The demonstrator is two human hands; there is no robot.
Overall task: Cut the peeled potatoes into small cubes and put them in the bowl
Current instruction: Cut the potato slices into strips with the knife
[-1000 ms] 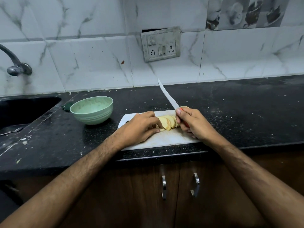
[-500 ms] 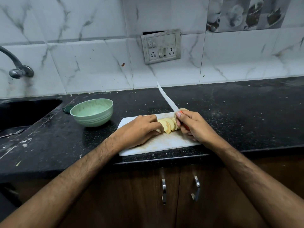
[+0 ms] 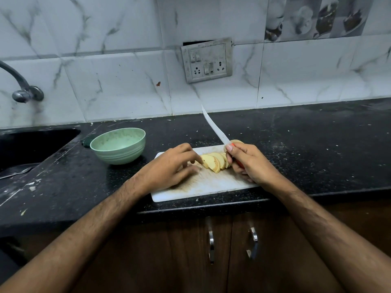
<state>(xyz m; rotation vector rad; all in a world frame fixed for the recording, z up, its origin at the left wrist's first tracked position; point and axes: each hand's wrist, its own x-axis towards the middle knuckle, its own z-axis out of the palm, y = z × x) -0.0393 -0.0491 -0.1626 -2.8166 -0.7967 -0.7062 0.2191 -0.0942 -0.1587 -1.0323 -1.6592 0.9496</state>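
A white cutting board (image 3: 207,185) lies at the counter's front edge. On it leans a row of pale yellow potato slices (image 3: 214,161). My left hand (image 3: 169,168) rests on the board with its fingertips touching the left end of the slices. My right hand (image 3: 249,161) grips the red handle of a knife (image 3: 213,125), whose long white blade points up and away toward the wall. Another potato piece (image 3: 237,142) peeks out behind my right hand. A light green bowl (image 3: 118,148) stands to the left of the board and looks empty.
A dark sink (image 3: 31,144) is set into the black counter (image 3: 317,149) at the left, with a tap (image 3: 21,85) above it and a utensil (image 3: 14,172) inside. A switch and socket plate (image 3: 207,60) hangs on the tiled wall. Cabinet doors with metal handles (image 3: 211,242) sit below.
The view has shifted slightly. My left fingers have loosened and spread a little against the slices. The knife stays raised in my right hand at nearly the same angle.
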